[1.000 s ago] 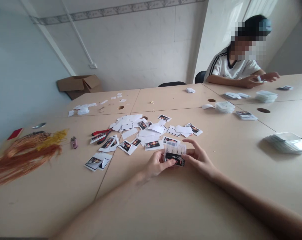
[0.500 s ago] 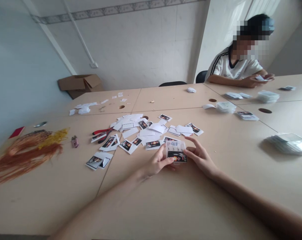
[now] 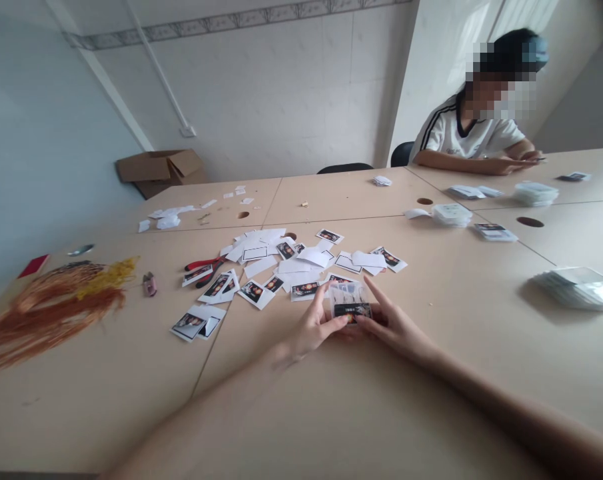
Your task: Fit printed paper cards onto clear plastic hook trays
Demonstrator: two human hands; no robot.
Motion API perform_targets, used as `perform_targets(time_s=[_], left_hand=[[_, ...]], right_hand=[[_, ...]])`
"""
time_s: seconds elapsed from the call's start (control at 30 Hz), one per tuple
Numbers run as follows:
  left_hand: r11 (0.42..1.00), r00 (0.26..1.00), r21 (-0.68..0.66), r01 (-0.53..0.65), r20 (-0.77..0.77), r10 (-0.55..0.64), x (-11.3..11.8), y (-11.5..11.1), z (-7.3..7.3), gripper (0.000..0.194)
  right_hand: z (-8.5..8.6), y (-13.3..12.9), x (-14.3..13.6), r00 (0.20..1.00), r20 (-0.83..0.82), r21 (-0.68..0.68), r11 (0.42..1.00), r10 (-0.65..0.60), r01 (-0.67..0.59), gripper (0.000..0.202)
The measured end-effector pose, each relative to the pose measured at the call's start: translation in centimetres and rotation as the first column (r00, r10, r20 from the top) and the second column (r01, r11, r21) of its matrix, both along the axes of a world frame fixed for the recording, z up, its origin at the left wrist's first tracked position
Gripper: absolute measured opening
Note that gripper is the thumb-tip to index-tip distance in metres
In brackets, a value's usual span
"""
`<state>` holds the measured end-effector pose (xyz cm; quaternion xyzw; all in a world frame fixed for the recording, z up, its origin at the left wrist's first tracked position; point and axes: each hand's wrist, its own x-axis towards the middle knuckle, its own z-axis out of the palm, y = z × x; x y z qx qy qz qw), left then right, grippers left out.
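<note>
A small clear plastic box [image 3: 348, 293] with a black printed card [image 3: 352, 310] over its lower part is held just above the table. My left hand [image 3: 315, 327] grips its left side, the thumb on the card's lower left. From the right, my right hand [image 3: 394, 323] grips the same box, its thumb at the card's lower right and its index finger along the right edge. Some fingers are hidden behind the box. Beyond my hands lies a loose pile of white paper slips [image 3: 298, 263] and printed cards [image 3: 255, 292].
Red-handled pliers [image 3: 208, 270] lie left of the pile. Orange and yellow strands [image 3: 76, 293] spread at the far left. Stacks of clear boxes [image 3: 576, 287] stand at the right. Another person [image 3: 481, 127] sits across the table [image 3: 331, 413], hands resting on it.
My right hand has shifted in and slightly left, its thumb now lower on the card and its index finger along the box's edge. The other person's hands have lowered.
</note>
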<state>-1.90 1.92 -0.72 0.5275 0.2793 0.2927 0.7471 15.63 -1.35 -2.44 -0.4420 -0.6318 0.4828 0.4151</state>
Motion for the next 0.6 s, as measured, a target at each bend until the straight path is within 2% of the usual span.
perform_targets(time_s=[0.13, 0.37, 0.47, 0.6], left_hand=[[0.994, 0.995, -0.056, 0.098, 0.037, -0.096, -0.3, 0.1, 0.2, 0.061], [0.979, 0.984, -0.111, 0.173, 0.058, -0.167, -0.4, 0.0, 0.7, 0.061], [0.989, 0.989, -0.063, 0.136, 0.065, -0.132, -0.2, -0.2, 0.6, 0.06], [0.996, 0.999, 0.077, -0.035, 0.001, 0.035, 0.0, -0.4, 0.0, 0.056]], right_hand=[[0.3, -0.1, 0.2, 0.999, 0.008, -0.06, 0.997, 0.04, -0.039, 0.069], [-0.1, 0.6, 0.9, 0.995, -0.047, -0.112, 0.989, 0.088, -0.093, 0.066], [-0.2, 0.6, 1.1, 0.997, -0.041, -0.125, 0.989, 0.072, -0.076, 0.065], [-0.1, 0.4, 0.9, 0.996, 0.018, -0.048, 0.995, 0.091, -0.09, 0.062]])
